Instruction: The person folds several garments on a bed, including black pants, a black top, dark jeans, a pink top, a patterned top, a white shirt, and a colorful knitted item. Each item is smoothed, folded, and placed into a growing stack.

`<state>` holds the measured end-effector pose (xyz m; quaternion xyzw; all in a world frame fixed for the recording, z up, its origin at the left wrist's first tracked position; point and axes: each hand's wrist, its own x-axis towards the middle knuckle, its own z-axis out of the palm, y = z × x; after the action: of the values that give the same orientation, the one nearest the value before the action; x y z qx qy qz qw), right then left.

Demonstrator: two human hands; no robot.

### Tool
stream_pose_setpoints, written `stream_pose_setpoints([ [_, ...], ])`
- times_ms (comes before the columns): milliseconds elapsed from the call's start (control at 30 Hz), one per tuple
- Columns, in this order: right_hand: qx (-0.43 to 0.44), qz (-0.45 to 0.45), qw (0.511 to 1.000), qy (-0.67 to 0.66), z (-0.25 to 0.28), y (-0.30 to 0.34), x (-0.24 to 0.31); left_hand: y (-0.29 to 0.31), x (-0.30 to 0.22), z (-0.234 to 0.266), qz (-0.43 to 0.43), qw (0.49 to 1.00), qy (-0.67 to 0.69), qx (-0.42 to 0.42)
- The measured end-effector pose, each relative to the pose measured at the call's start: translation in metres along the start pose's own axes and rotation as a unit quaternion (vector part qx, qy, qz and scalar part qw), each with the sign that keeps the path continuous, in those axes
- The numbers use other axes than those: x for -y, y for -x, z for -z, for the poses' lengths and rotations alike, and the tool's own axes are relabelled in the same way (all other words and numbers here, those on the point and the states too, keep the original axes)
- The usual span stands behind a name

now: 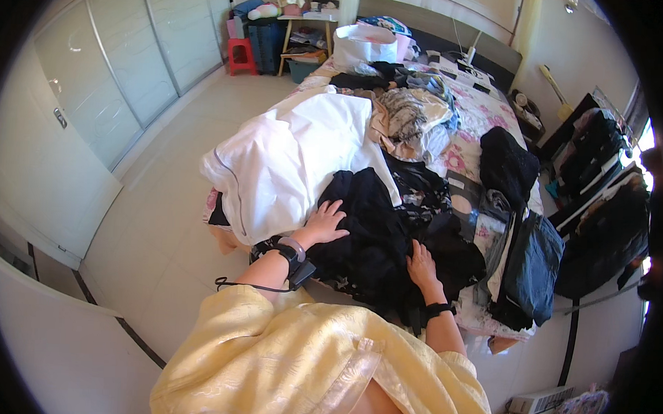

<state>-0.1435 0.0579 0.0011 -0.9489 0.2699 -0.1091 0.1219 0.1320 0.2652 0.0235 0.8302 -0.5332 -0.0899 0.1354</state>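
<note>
A black garment (pixel 367 230) lies spread at the near end of the bed, its exact kind hard to make out. My left hand (pixel 326 223) rests on its left part, fingers stretched out. On its right part lies my right hand (pixel 421 265), fingers extended flat over the dark cloth. Just beyond my left hand is a large white garment or sheet (pixel 289 158), bunched up. A black cloth with a light floral pattern (pixel 420 187) lies behind the black garment.
Folded dark jeans (pixel 538 258) and a black clothing pile (pixel 508 166) lie along the bed's right side. Farther back are crumpled beige clothes (pixel 411 122) and a white bag (pixel 365 46). A loaded clothes rack (pixel 601 209) stands right; a red stool (pixel 242 56) stands far left.
</note>
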Motion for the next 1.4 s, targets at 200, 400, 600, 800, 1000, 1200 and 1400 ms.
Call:
stream_pose_setpoints([
  [200, -0.008, -0.003, 1.000, 0.003, 0.009, 0.006, 0.010, 0.009, -0.004, -0.003, 0.000, 1.000, -0.022, 0.022],
  [400, -0.096, -0.065, 0.990, 0.074, 0.046, -0.008, 0.037, -0.024, -0.009, 0.039, -0.008, 0.987, -0.047, 0.157],
  [600, -0.166, -0.105, 0.977, 0.085, 0.001, -0.036, 0.024, -0.105, -0.015, 0.083, -0.051, 0.997, -0.007, 0.062],
  [800, -0.221, -0.068, 0.972, 0.051, -0.049, -0.039, -0.018, -0.186, -0.008, 0.089, -0.014, 0.993, -0.045, -0.108],
  [1000, -0.201, -0.084, 0.975, 0.044, -0.065, -0.045, -0.028, -0.288, 0.006, 0.069, 0.038, 0.996, 0.011, -0.075],
  [1200, -0.188, -0.092, 0.978, 0.022, -0.081, -0.053, -0.039, -0.376, 0.030, 0.015, -0.007, 0.984, -0.141, -0.107],
  [1400, -0.190, -0.096, 0.977, 0.008, -0.085, -0.054, -0.041, -0.420, 0.067, 0.061, 0.043, 0.993, 0.066, -0.083],
])
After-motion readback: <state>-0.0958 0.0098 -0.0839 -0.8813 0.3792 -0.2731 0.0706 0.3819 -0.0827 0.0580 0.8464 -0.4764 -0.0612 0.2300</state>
